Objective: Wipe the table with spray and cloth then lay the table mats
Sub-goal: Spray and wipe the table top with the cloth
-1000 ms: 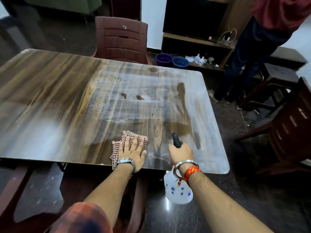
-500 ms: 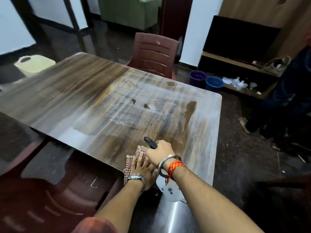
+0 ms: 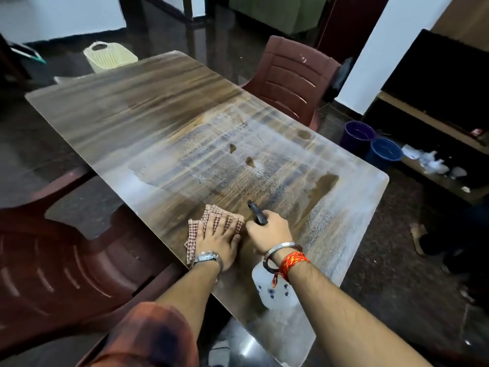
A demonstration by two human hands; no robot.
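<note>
Translucent white plastic spray bottle with blue flower prints (image 3: 275, 298) is over the near right part of the table. Its long axis is tilted, with the body low and near and the black nozzle aimed far-left across the top. Right hand (image 3: 270, 231) is curled round the bottle's neck below the nozzle. Left hand (image 3: 215, 237) lies flat with fingers spread, pressing a red-and-white checked cloth (image 3: 194, 229) onto the near edge, just left of the right hand. Rectangular wood-grain table (image 3: 158, 115) with rounded corners carries a whitish streaked film on its right half. The floor is dark and glossy. One maroon plastic chair (image 3: 291, 80) stands at the far side, another (image 3: 66, 260) near left. A purple bucket (image 3: 357, 133) and a blue bucket (image 3: 383, 152) stand on the floor at right, touching; contents cannot be told. Ribbed cream plastic basket (image 3: 108, 56) far left.
</note>
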